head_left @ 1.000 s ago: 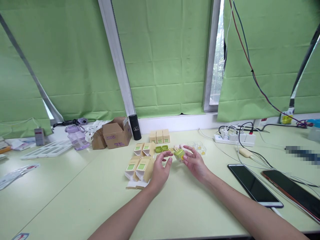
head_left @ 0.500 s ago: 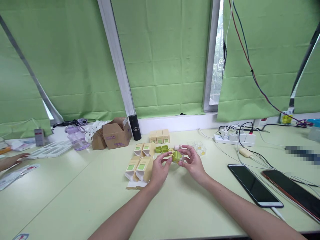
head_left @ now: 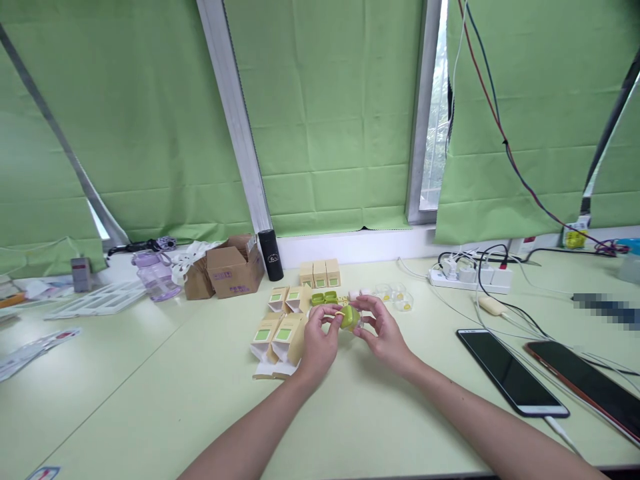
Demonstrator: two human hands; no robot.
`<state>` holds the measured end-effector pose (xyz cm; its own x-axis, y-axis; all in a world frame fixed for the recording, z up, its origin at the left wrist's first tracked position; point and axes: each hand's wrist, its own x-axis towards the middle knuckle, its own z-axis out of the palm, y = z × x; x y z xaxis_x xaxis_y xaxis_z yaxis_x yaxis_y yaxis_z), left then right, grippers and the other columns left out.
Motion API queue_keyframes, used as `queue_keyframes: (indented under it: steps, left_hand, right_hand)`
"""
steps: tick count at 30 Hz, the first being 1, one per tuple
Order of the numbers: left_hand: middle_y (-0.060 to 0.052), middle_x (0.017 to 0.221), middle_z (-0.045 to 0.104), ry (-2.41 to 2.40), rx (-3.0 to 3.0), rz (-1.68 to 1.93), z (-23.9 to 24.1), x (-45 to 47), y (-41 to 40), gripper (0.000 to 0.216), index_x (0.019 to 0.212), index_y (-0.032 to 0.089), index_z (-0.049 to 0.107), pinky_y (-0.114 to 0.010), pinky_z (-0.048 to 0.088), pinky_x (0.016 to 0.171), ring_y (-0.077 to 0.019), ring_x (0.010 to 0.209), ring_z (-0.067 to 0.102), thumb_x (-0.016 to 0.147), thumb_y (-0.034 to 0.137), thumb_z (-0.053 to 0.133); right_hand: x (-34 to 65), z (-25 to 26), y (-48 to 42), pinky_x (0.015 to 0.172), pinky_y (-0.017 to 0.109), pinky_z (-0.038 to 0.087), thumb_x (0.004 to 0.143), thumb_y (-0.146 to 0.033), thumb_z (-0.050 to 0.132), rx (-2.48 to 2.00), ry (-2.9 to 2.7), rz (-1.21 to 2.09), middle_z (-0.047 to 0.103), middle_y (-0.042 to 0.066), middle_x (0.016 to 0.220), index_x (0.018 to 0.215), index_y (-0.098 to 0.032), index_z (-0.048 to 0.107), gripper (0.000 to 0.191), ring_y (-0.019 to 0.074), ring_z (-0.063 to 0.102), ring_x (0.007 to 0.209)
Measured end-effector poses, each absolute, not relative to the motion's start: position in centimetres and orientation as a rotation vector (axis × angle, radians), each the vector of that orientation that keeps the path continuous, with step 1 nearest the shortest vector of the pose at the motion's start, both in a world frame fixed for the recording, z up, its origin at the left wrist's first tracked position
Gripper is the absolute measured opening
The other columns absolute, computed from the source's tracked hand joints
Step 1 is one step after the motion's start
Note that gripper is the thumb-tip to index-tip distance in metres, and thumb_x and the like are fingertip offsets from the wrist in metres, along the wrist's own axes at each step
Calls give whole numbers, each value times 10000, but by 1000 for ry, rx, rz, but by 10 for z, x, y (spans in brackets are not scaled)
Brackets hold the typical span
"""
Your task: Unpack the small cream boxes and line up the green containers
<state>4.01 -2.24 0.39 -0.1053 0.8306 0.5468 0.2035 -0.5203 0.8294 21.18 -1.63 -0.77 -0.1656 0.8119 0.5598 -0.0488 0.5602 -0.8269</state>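
A small green case [head_left: 349, 318] with a see-through part on its right side is held above the table. My left hand [head_left: 320, 339] pinches its left side, where a thin yellow loop sticks out by the thumb. My right hand [head_left: 384, 335] grips the clear part with its fingertips. Just behind the hands lie green square pieces [head_left: 325, 298], small yellow pieces [head_left: 343, 301] and pale pink pieces [head_left: 358, 293]. Clear cups [head_left: 403, 303] with yellow spots stand to the right. Left of my hands are several open cream boxes [head_left: 288, 335] with green labels.
Three closed cream boxes [head_left: 320, 273] stand near the wall. A black cylinder [head_left: 271, 255], a cardboard carton [head_left: 235, 268], a purple bottle [head_left: 156, 275] and a white tray [head_left: 97, 300] are at left. To the right lie a power strip [head_left: 470, 280], cables and two phones [head_left: 510, 370] [head_left: 585, 380].
Both hands and the green case have shifted slightly left, and the case is turned a little. Another person's hand at the far left has gone out of view.
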Motion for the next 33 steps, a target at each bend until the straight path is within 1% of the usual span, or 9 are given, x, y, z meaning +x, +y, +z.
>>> queue_keyframes:
  steps: [3,7,14,17,21,23,26,29,33]
  left_hand:
    - [-95,1112,709,1188,1752,1651,4,40,-26,99,936,210,663,-376,517,892,-243,1082,666,953,302,628]
    - [-82,1115,683,1217,1853,1619,4,39,-29,93,930,222,635,-375,507,898,-239,1100,645,975,295,600]
    - [-80,1106,660,1302,1894,1540,3,37,-29,109,969,227,624,-381,517,859,-243,1078,638,1004,286,538]
    - [-82,1109,673,1301,1915,1574,4,39,-32,106,962,226,625,-368,527,833,-246,1077,646,999,289,549]
    - [-84,1126,698,1261,1896,1663,7,40,-35,100,952,225,636,-361,536,856,-242,1088,661,984,307,588]
    - [-88,1127,709,1248,1804,1710,9,40,-34,120,961,225,644,-355,544,861,-242,1100,666,982,335,598]
    - [-99,1127,703,1185,1554,1787,12,38,-28,195,946,217,626,-342,579,814,-247,1093,669,958,411,629]
    - [-88,1052,672,1118,1346,1802,12,36,-19,312,927,203,602,-352,620,747,-231,980,663,890,498,698]
    - [-51,923,637,1120,1245,1731,6,34,-10,399,888,188,595,-368,637,730,-204,869,646,826,552,747]
  right_hand:
    - [212,-8,-19,985,434,546,860,-190,664,-721,-1666,760,618,82,1372,1340,-317,511,520,260,586,1293]
    - [212,-11,-18,997,464,540,855,-190,663,-780,-1740,631,628,83,1351,1351,-306,517,530,274,606,1248]
    - [212,-15,-12,985,474,552,853,-215,695,-811,-1752,633,652,82,1292,1387,-302,485,581,266,648,1154]
    - [212,-14,-13,1021,476,543,862,-214,688,-787,-1743,625,663,79,1299,1393,-300,479,578,264,646,1194]
    - [212,-11,-15,1070,507,520,872,-196,665,-779,-1734,613,658,95,1339,1392,-287,476,560,277,627,1266]
    - [213,-11,-14,1104,520,501,873,-179,651,-783,-1730,624,653,96,1352,1391,-284,477,556,275,623,1282]
    - [216,-12,-11,1138,519,480,875,-166,638,-795,-1721,619,642,87,1371,1394,-287,483,555,264,618,1292]
    - [222,-11,-6,1127,523,484,887,-180,634,-808,-1717,536,650,77,1354,1329,-285,542,464,267,618,1275]
    - [233,-5,0,1103,575,456,923,-209,631,-836,-1777,316,674,75,1342,1029,-285,672,137,314,573,1294]
